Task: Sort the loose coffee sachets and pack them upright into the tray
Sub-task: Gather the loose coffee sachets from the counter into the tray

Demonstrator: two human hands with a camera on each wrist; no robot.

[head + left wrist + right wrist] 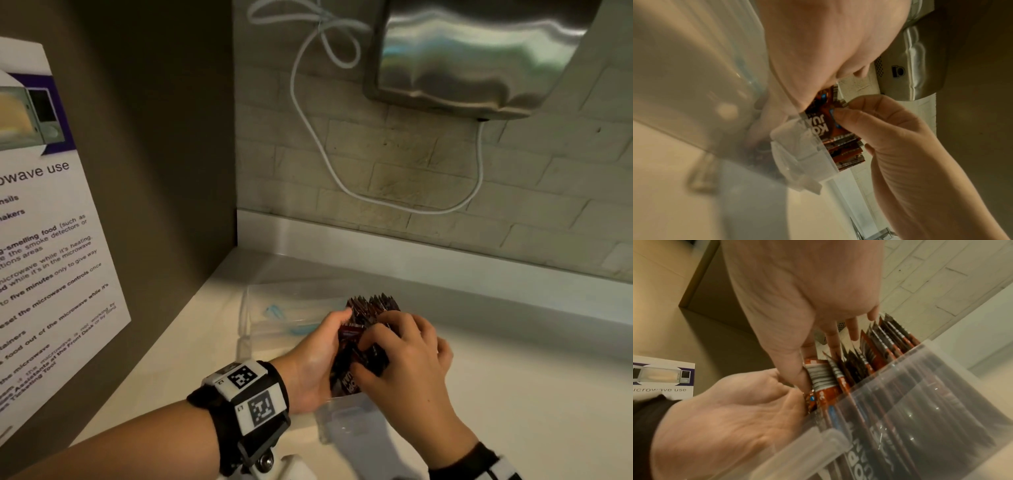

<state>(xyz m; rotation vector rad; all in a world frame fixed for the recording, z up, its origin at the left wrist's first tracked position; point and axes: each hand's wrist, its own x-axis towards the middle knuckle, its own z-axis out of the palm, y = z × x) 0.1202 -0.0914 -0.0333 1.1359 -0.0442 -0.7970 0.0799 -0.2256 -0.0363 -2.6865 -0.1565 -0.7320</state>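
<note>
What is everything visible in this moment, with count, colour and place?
coffee sachets: many, exact count unclear, brown-orange, standing upright in the tray
tray: one, clear plastic, on the counter
counter: one, cream
poster: one, white, microwave rules, on the left wall
cable: one, white, looping on the brick wall
metal unit: one, silver, mounted on the wall
wrist bands: two, black-white
left hand: holds the sachets' left side
right hand: pinches sachets

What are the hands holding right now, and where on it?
Both hands grip the bunch of coffee sachets standing in the clear tray: left hand on its left face, right hand over the upper part.
</note>
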